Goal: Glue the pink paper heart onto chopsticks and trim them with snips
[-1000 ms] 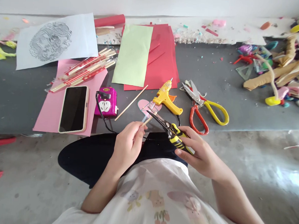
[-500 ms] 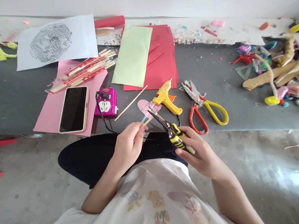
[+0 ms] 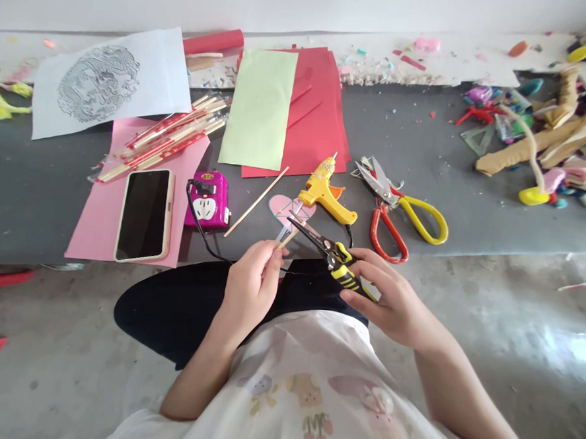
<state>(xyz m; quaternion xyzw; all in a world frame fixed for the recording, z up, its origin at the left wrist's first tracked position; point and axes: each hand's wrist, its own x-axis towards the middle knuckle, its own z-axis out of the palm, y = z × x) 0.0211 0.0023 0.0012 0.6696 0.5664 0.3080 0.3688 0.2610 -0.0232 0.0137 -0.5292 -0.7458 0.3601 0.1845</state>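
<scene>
My left hand (image 3: pixel 253 278) pinches a short wooden stick (image 3: pixel 288 238) between thumb and fingers. In my right hand (image 3: pixel 388 290) is a pair of black-and-yellow snips (image 3: pixel 341 262), gripped by the handles. Their dark blades point up and left and cross over the stick's far end; whether they touch it I cannot tell. Just beyond the blades lies a pink heart-shaped paper (image 3: pixel 284 209) with lines on it, partly covered. A yellow hot glue gun (image 3: pixel 324 191) lies beside it. Another thin wooden stick (image 3: pixel 257 202) rests on the table to the left.
Scissors with red and yellow handles (image 3: pixel 386 202) lie at the right. To the left are a magenta power socket (image 3: pixel 208 201) with a black cord, a phone (image 3: pixel 145 214) and wrapped chopsticks (image 3: pixel 169 139). Red paper (image 3: pixel 318 128) lies behind; craft scraps (image 3: pixel 540 142) crowd the far right.
The snips and my right hand have shifted very slightly left, with the blades a little farther over the stick. My left hand stays almost still.
</scene>
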